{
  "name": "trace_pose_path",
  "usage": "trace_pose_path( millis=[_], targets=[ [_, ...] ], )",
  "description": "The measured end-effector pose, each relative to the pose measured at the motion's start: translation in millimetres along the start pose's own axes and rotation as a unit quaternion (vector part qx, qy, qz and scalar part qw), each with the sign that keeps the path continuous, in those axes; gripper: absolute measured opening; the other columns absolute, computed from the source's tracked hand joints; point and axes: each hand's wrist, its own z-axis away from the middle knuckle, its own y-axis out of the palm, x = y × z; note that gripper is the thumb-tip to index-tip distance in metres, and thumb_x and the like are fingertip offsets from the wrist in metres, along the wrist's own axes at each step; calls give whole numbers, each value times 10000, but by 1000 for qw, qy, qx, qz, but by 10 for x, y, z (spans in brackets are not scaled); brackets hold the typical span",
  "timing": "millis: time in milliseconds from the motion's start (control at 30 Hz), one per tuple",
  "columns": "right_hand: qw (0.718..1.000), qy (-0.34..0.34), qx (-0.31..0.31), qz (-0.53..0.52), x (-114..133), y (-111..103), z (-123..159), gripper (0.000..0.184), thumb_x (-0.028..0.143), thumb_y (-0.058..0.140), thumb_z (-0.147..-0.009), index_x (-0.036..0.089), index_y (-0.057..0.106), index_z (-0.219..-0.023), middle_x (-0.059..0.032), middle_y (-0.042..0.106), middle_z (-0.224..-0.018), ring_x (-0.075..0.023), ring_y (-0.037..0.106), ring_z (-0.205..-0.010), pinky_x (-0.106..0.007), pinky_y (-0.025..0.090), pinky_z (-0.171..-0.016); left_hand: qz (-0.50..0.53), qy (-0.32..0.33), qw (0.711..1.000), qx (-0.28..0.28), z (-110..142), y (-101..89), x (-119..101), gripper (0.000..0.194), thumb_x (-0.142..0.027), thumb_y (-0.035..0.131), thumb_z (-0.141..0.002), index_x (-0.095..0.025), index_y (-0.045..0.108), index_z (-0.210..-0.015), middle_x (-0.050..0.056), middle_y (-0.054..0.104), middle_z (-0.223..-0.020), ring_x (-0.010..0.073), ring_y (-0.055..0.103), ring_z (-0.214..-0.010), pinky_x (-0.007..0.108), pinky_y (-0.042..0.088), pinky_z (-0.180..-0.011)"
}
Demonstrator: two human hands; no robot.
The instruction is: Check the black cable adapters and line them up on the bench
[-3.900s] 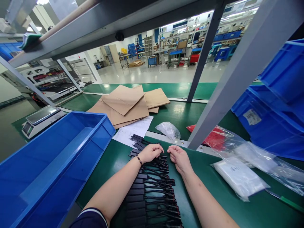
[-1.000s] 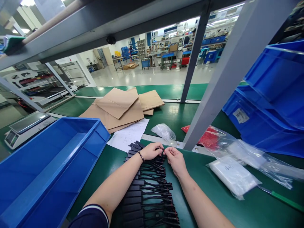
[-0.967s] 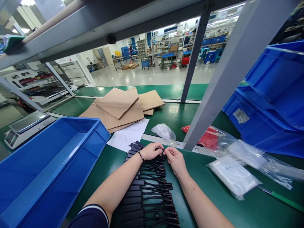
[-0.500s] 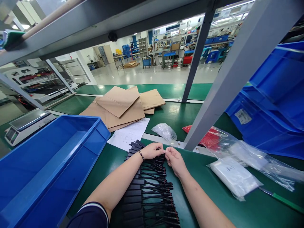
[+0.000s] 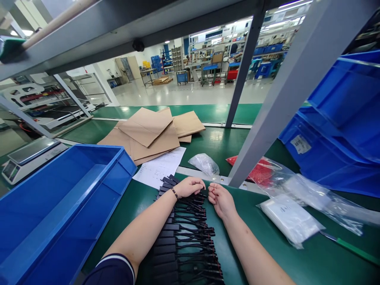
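A long row of black box-shaped modules with short black cables (image 5: 190, 237) lies on the green table, with connector ends facing right; small red marks show on several ends. My left hand (image 5: 190, 187) reaches over the far part of the row, fingers curled closed on a dark cable end that is mostly hidden. Just right of it, my right hand (image 5: 219, 198) is closed, thumb against the fingertips; anything held there is too small to make out. A narrow gap separates the two hands.
A blue bin (image 5: 68, 206) stands to the left, near a scale (image 5: 32, 156). Cardboard sheets (image 5: 148, 134) and a printed paper (image 5: 160, 168) lie ahead. Beyond the hands are a small clear bag (image 5: 204, 164), red parts (image 5: 261, 172) in plastic, white bags (image 5: 291, 217) and a grey post (image 5: 276, 103).
My hands were touching at the fingertips. Now they are apart, the right one having shifted slightly right, while the left stays over the cables.
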Motion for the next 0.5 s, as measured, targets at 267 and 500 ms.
trace_pose_path(
  millis=[267,500],
  targets=[
    [999,-26,-27,-30,-21,-36,-35,203,247,601,-617,185,465,-755,44,531,-579,-5,238,-348,-127,162,-298,-59,10,989,-136,-45,6,130,159,-223,522,-695,-131,572,-814,24,582,-755,118,511,-700,257,400,-711],
    [999,-32,-8,1,3,-34,-14,235,263,661,-597,137,550,-762,23,523,-597,-12,291,-391,-124,161,-291,-72,41,988,-133,-6,-4,52,246,-322,524,-721,-161,631,-873,50,610,-880,156,524,-831,287,377,-808]
  ],
)
